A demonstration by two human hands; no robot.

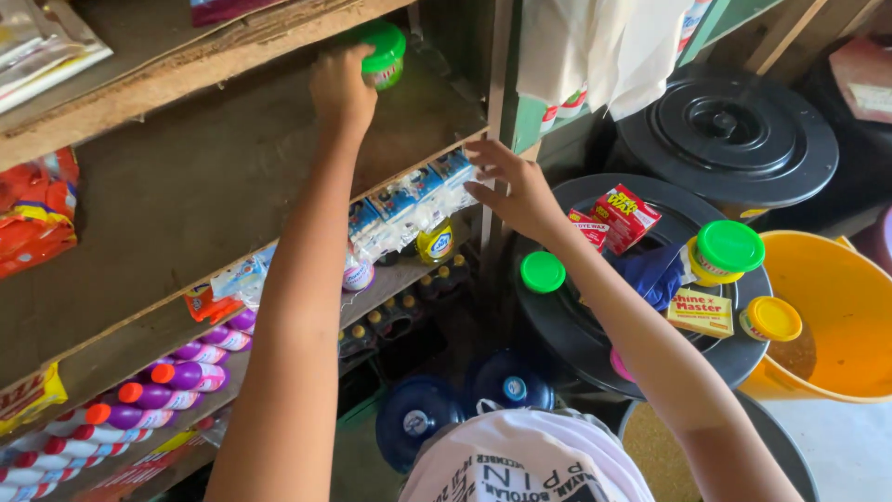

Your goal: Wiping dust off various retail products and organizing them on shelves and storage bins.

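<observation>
On the wooden shelf (232, 177), the left hand (342, 88) is closed around a green-lidded jar (383, 54), which stands at the back of the shelf board. At the shelf's front edge, the right hand (516, 191) hovers with fingers spread, holding nothing, just above hanging sachets (409, 200). Right of the shelf, a black drum lid (557, 325) carries another green-lidded jar (725, 251), a loose green lid (543, 271) and red boxes (624, 216).
</observation>
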